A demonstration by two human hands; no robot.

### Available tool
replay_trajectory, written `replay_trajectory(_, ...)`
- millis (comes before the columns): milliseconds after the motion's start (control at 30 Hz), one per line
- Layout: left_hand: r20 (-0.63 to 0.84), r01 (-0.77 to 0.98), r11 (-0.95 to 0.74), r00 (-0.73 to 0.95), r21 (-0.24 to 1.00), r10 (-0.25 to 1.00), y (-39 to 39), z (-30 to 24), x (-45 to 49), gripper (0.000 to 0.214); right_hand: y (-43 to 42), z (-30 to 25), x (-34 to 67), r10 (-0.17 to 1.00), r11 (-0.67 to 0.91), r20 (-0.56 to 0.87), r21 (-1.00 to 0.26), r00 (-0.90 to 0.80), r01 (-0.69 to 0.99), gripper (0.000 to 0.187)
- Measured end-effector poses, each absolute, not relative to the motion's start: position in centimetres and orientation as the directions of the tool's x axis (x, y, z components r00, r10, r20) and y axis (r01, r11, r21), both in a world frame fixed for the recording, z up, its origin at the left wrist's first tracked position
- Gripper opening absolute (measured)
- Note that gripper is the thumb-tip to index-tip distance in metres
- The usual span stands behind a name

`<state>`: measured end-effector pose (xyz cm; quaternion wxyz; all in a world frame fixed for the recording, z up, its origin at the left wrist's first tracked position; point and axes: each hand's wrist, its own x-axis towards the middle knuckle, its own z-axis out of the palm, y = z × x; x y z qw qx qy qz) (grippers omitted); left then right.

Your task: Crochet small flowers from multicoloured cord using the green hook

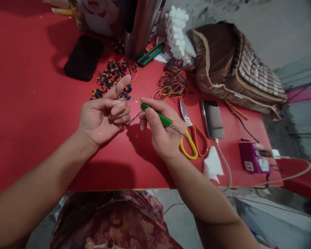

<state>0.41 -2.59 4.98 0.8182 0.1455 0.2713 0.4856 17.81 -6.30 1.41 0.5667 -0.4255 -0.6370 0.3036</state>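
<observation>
My right hand (160,129) is closed round a crochet hook with a green handle (157,116); its metal tip points left toward my left hand. My left hand (105,112) lies palm up with the index finger stretched out and the other fingers curled, pinching a small multicoloured crocheted piece (124,95). Thin yarn runs over the index finger and down between both hands. Behind the left hand a row of finished multicoloured crocheted pieces (110,77) lies on the red table (28,103).
A tangle of coloured yarn (171,83), yellow-and-red scissors (191,135), a phone on a white cable (212,117), a purple power adapter (252,157), a black case (84,57), a metal flask (140,27), a brown bag (235,65) and a white tissue (211,166) lie on the table.
</observation>
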Motion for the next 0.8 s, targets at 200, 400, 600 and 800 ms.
replay_trajectory(200, -0.34, -0.67, 0.515, 0.388, 0.534, 0.857, -2.4, 5.1, -0.1, 0.042, -6.0, 2.6, 18.0, 0.854, 0.515, 0.519, -0.843, -0.015, 0.152, 0.018)
replay_trajectory(400, -0.355, -0.654, 0.546, 0.415, 0.524, 0.838, -2.1, 5.3, -0.5, 0.046, -6.0, 3.1, 18.3, 0.86, 0.503, 0.51, -0.847, -0.009, 0.169, 0.018)
replay_trajectory(600, -0.407, -0.603, 0.588, 0.425, 0.538, 0.809, -1.8, 5.7, -0.8, 0.039, -6.1, 3.3, 18.8, 0.872, 0.485, 0.49, -0.857, -0.018, 0.173, 0.018)
replay_trajectory(800, -0.467, -0.548, 0.664, 0.473, 0.508, 0.747, -1.4, 5.4, -1.4, 0.047, -5.9, 3.4, 19.3, 0.874, 0.486, 0.483, -0.867, -0.057, 0.109, 0.018)
